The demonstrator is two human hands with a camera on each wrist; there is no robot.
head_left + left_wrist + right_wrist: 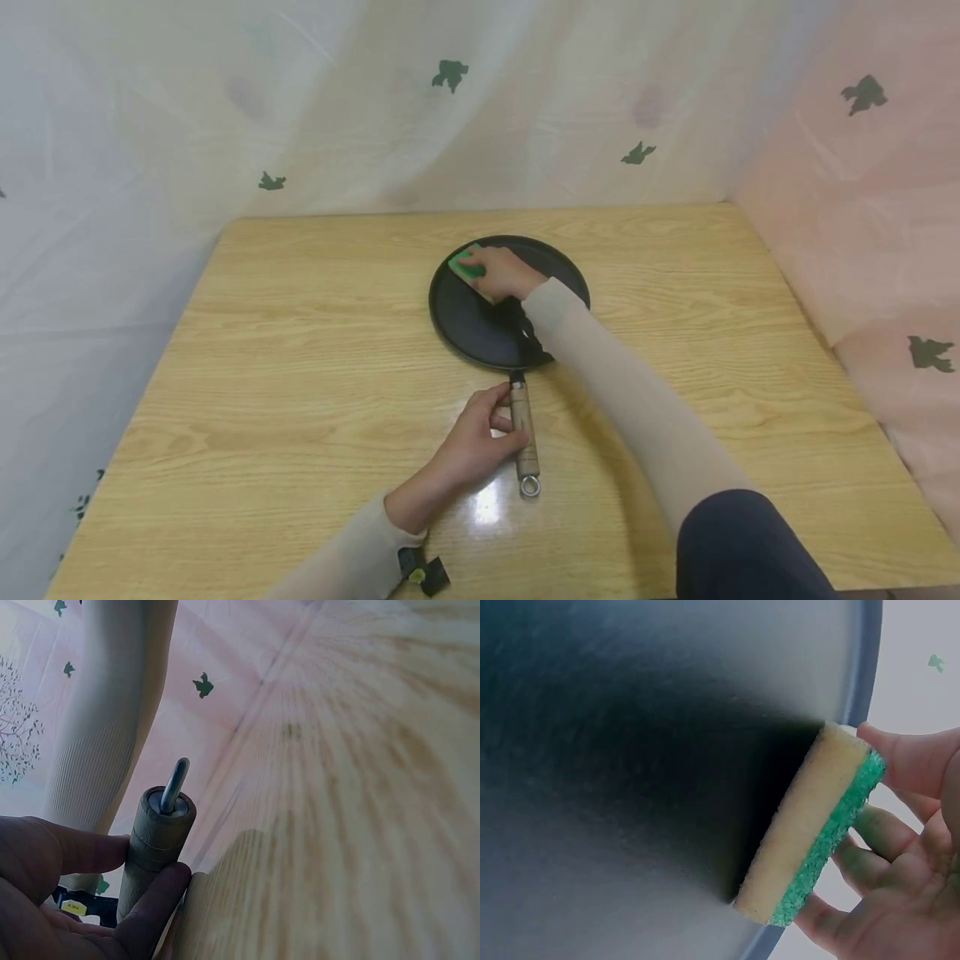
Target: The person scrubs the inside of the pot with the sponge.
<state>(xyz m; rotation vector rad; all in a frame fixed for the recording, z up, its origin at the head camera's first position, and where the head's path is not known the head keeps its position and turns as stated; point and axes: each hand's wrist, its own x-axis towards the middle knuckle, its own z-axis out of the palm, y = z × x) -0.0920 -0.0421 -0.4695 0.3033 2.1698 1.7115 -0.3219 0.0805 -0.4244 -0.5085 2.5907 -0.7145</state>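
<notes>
A flat, round black frying pan [472, 329] lies on the wooden table, its brown handle [525, 433] pointing toward me. My left hand [476, 437] pinches that handle between thumb and fingers; the left wrist view shows the handle's end with its metal ring [175, 784]. Over the pan's far left part, my right hand [504, 271] holds a sponge [467, 262] against the cooking surface. In the right wrist view the sponge [810, 832] has its yellowish side on the pan and its green scouring side toward my fingers. My right forearm hides part of the pan's right side.
The wooden table [300, 333] extends around the pan on all sides. A pale curtain [375, 125] with green bird shapes hangs behind it, and a pinkish one [847, 208] hangs along the right edge.
</notes>
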